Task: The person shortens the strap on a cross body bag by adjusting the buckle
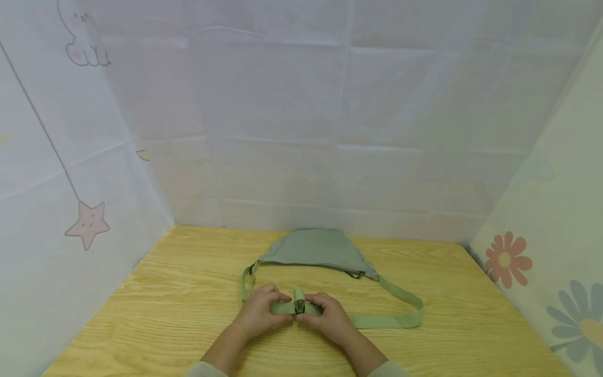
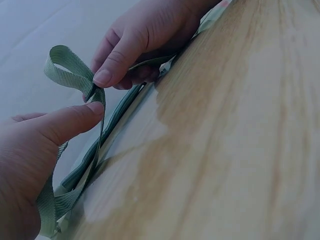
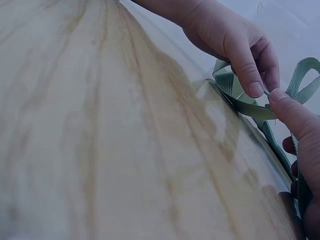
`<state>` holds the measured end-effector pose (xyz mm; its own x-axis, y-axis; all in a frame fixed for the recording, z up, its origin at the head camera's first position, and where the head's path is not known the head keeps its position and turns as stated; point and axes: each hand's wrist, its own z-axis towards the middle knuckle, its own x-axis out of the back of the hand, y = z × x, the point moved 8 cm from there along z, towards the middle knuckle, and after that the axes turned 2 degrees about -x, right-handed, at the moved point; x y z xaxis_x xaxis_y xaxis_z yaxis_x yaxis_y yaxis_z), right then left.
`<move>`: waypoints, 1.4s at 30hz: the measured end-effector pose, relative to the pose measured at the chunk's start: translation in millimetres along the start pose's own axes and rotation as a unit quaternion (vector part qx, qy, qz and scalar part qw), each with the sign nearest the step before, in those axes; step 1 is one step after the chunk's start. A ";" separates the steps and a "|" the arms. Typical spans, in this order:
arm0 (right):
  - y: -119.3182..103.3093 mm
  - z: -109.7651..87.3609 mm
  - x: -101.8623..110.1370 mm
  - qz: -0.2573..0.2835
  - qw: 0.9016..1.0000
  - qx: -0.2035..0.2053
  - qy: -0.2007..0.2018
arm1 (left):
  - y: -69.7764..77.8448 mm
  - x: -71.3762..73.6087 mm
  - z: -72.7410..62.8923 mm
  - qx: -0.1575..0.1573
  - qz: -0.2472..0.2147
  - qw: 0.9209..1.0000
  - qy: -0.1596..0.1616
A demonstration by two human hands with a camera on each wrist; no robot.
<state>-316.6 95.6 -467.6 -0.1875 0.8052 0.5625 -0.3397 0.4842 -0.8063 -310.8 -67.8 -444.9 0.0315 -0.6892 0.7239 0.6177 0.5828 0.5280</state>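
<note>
A grey-green waist bag (image 1: pixel 318 248) lies at the back of the table, its light green webbing strap (image 1: pixel 387 321) looping out towards the front. My left hand (image 1: pixel 256 313) pinches this strap between thumb and fingers, just left of a small upright loop of webbing (image 1: pixel 299 295). From the other side, my right hand (image 1: pixel 333 320) grips the strap close beside that loop. A dark strap slider (image 1: pixel 300 307) shows at the loop's base, between the two sets of fingertips. In the left wrist view the webbing loop (image 2: pixel 70 70) sticks up above both thumbs.
The wood-grain table (image 1: pixel 452 303) is bordered by printed fabric, with a back curtain (image 1: pixel 330 131) right behind the bag. A dark buckle (image 1: pixel 251 269) sits on the strap at the bag's left end. A zipper pull (image 1: pixel 355 274) hangs at its lower right edge.
</note>
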 end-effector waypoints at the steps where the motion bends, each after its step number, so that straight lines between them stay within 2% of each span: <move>1: -0.2 -0.2 -0.1 0.002 1.000 0.000 0.000 | -0.3 0.2 -0.3 0.002 0.000 1.000 0.000; 11: 1.2 -0.9 -0.5 0.008 1.000 -0.009 -0.003 | -9.8 4.8 -4.7 0.043 -0.021 0.999 -0.017; 24: 3.1 -0.2 -1.3 0.010 1.000 -0.009 -0.005 | -15.0 12.5 -6.8 0.053 -0.044 0.997 -0.020; 35: 5.2 0.0 -2.0 0.004 1.000 -0.013 -0.006 | -31.4 23.1 -16.1 0.080 -0.012 0.997 -0.015; 42: 4.4 0.0 -1.7 0.010 1.000 -0.023 -0.014 | -35.7 26.0 -19.3 0.088 -0.056 0.994 -0.029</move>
<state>-317.7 96.3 -472.2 -0.2188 0.8055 0.5508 -0.2940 0.4838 -0.8243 -316.8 -114.8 -453.5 -0.0780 -0.7314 0.6775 0.4675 0.5734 0.6728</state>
